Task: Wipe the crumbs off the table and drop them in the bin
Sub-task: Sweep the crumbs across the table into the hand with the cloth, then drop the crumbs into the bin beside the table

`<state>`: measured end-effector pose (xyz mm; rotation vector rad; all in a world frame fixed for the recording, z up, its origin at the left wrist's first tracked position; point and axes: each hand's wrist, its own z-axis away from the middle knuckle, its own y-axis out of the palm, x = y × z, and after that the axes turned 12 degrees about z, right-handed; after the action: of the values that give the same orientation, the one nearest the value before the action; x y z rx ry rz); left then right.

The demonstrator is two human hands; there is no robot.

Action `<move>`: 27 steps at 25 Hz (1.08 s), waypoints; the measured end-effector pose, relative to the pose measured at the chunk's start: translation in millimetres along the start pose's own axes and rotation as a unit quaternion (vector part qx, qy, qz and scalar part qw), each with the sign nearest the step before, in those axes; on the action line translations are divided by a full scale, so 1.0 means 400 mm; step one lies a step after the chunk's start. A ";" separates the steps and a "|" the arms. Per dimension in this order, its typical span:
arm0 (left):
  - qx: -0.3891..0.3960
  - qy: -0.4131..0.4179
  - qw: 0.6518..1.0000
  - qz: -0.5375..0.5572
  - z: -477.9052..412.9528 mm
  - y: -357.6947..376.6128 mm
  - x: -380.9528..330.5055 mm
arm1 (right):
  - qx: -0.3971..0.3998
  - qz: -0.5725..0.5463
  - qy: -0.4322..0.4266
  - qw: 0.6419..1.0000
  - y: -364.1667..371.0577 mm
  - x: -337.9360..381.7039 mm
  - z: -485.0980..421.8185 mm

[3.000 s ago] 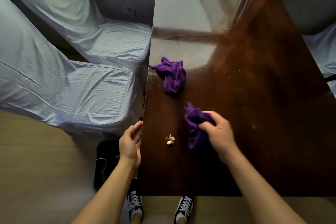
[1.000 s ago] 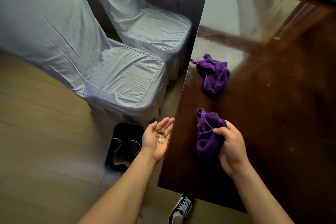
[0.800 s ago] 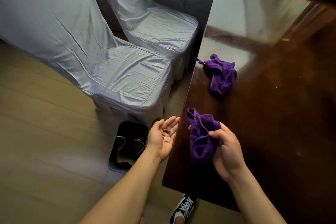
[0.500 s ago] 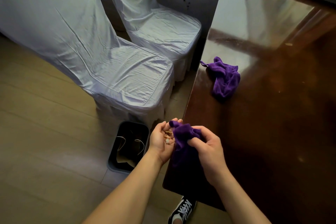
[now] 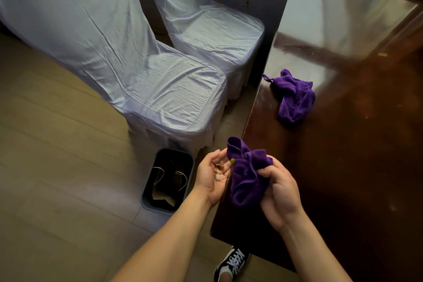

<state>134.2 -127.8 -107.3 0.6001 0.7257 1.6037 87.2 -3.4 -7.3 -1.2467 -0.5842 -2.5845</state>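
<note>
i am looking down past the near left corner of the dark glossy surface point(image 5: 343, 155), and both of my hands are meeting just off its left edge. my left hand point(image 5: 211, 178) is lying palm up and cupped, fingers spread loosely, and it is cradling the crumbs point(image 5: 218, 170): a few tan flakes and one small white piece sitting in the palm. my right hand point(image 5: 280, 194) is closing its fingers around a bunched purple microfibre cloth point(image 5: 247, 176), gripping it from the right side while the cloth is pressing against the fingertips of the left hand; a small greenish bit is clinging to the cloth's left fold, right above the palm. the bin point(image 5: 168, 181), a dark rectangular one with a bag or paper visible inside, is standing on the wooden floor point(image 5: 57, 178) just to the left of the cupped hand and lower down, close to the front corner of the nearer covered chair point(image 5: 160, 94). a second covered chair point(image 5: 212, 27) is standing behind it, tight against the side of the surface. a second purple cloth point(image 5: 295, 98) is lying crumpled on the surface near its left edge, well apart from my hands, with a small hanging loop pointing left. one black and white sneaker point(image 5: 232, 263) is showing below the surface's near edge.
</note>
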 end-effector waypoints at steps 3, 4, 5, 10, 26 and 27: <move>0.053 -0.005 0.998 -0.042 0.006 0.000 0.001 | -0.028 0.025 -0.005 0.999 0.027 -0.015 -0.018; 0.066 -0.010 0.996 -0.059 0.007 0.001 0.000 | -0.042 0.041 -0.011 0.998 0.032 -0.016 -0.023; 0.071 -0.012 0.994 -0.077 0.010 0.002 -0.001 | -0.053 0.062 -0.017 0.997 0.037 -0.016 -0.026; 0.087 -0.007 0.991 -0.105 0.026 0.003 -0.010 | -0.045 0.177 -0.041 0.982 0.040 -0.021 -0.028; -0.011 0.028 0.996 0.079 0.014 -0.056 -0.033 | -0.209 0.275 -0.120 0.931 -0.174 0.069 0.043; -0.015 0.034 0.995 0.087 0.019 -0.073 -0.045 | -0.243 0.327 -0.124 0.905 -0.191 0.072 0.038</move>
<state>162.0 -142.2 -123.5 0.6016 0.7136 1.8016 53.0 71.4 4.1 -1.5810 0.4311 -2.0500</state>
